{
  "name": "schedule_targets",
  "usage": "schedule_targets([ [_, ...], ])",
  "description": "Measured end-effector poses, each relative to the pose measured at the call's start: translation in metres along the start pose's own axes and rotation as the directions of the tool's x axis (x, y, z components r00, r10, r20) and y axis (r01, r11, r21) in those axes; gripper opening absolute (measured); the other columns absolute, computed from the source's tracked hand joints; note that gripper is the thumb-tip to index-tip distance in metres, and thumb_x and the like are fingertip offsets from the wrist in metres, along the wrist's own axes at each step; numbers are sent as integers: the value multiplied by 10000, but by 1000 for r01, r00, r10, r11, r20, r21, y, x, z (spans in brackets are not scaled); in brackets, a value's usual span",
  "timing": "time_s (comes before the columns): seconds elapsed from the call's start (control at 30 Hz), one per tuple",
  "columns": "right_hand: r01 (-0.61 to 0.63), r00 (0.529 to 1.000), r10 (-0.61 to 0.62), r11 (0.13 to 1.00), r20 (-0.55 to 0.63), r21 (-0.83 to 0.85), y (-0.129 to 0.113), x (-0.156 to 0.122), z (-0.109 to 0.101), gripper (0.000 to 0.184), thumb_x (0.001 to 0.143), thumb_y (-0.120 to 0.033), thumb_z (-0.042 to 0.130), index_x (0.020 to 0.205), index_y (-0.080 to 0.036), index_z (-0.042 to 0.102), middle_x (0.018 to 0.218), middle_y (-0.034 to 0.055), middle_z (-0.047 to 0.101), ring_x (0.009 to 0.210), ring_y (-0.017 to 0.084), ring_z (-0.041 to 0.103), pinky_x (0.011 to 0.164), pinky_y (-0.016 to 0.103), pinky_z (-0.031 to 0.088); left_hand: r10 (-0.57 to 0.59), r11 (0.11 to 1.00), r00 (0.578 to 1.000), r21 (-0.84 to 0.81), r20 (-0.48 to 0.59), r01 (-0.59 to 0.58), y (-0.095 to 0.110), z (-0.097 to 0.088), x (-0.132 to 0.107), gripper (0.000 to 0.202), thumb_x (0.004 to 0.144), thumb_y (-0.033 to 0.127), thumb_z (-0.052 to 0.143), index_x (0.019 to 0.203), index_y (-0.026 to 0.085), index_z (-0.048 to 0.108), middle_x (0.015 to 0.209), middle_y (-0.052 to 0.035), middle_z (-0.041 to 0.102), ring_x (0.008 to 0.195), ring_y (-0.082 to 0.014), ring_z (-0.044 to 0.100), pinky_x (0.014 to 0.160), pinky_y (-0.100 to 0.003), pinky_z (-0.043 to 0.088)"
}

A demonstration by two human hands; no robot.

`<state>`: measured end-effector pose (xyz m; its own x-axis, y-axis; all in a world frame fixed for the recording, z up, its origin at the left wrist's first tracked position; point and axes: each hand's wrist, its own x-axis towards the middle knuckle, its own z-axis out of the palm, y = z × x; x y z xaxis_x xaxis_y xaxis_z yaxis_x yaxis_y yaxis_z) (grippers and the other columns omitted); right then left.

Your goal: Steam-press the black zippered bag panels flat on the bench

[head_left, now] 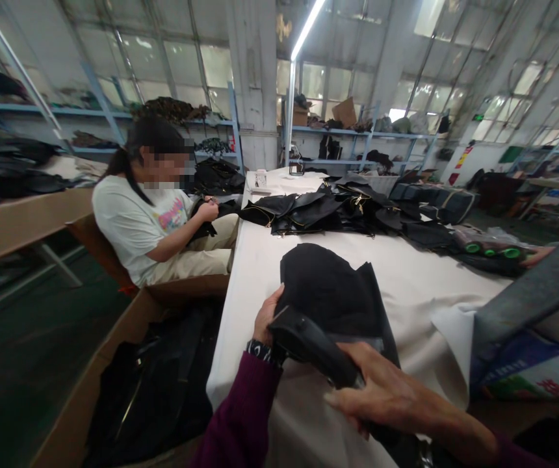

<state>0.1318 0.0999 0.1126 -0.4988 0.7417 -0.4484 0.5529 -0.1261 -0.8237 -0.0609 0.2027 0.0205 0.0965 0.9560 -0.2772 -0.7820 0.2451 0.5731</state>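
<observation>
A black fabric piece [331, 286] with a curved top edge lies over the white-covered table in front of me. My left hand [266, 317] grips the fabric's left edge, its fingers partly hidden behind the fabric and a tool. In my right hand [387, 387] is a black handheld tool [311, 339], its grip wrapped by my fingers. The tool's broad head points left, over the lower part of the fabric and close to my left wrist. Its exact kind is hard to make out.
A heap of black pieces with gold zippers [309, 211] lies across the table's far side. Left of the table [253, 260], a cardboard box [89, 377] holds more black pieces. A seated person [153, 214] handles dark material. Green-ended rolls [489, 250] and a grey post [533, 292] are at right.
</observation>
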Motion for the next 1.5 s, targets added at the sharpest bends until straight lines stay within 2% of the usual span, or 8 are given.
schedule_targets([
  [0.27,-73,996,72,997,-53,-15,14,-15,1,637,793,-344,637,1320,-119,358,695,-13,621,604,156,610,526,238,465,-22,1000,999,6,47,22,-5,10,-6,340,909,289,473,1095,76,661,899,-108,746,908,-242,692,904,-369,524],
  [0.67,-7,998,6,1000,-58,-28,15,-16,0,436,767,-308,645,1169,-180,534,747,-8,615,560,132,595,460,202,444,145,964,989,227,-27,-135,-5,20,-15,229,841,113,513,949,129,714,869,-47,751,1008,-220,648,923,-280,490],
  [0.87,6,996,1,997,-89,78,29,-5,-8,577,731,-322,689,1235,-128,485,582,-47,576,502,120,557,449,195,433,238,879,969,439,-63,-187,-4,18,-29,291,683,-44,591,795,180,738,900,6,755,1147,-191,571,972,-174,426],
  [0.97,-49,988,63,993,-138,105,46,-22,-12,715,716,-309,702,1323,-94,391,618,-32,597,511,129,567,450,201,428,303,798,946,573,-113,-187,-2,19,-41,250,775,39,548,769,190,748,884,-2,757,1164,-199,561,1010,-192,398],
  [1.07,-67,968,92,991,-235,113,67,-51,-20,450,758,-289,665,1163,-158,518,646,-40,598,526,130,577,466,202,427,304,742,940,657,-156,-131,-3,22,-48,233,808,86,549,860,191,751,854,-3,758,1125,-195,590,1031,-210,379],
  [1.17,-96,915,117,993,-385,74,84,-81,-33,159,809,-309,611,890,-177,572,609,-47,565,521,131,569,466,205,413,294,760,941,638,-166,-125,-13,21,-44,231,794,101,589,940,198,739,858,15,758,1063,-169,625,1001,-180,400],
  [1.3,-147,853,147,988,-501,39,96,-111,-47,241,853,-406,548,767,-182,523,562,-32,552,503,141,545,486,235,412,220,887,957,448,-190,-115,-36,20,-27,243,855,226,530,994,197,726,895,2,754,994,-175,659,908,-207,499],
  [1.5,-143,859,153,988,-488,59,107,-118,-47,167,842,-323,553,768,-175,530,557,-46,539,501,127,519,499,229,403,150,932,963,356,-223,-63,-59,32,-12,324,888,329,449,1010,193,716,957,-17,745,1019,-193,650,901,-254,531],
])
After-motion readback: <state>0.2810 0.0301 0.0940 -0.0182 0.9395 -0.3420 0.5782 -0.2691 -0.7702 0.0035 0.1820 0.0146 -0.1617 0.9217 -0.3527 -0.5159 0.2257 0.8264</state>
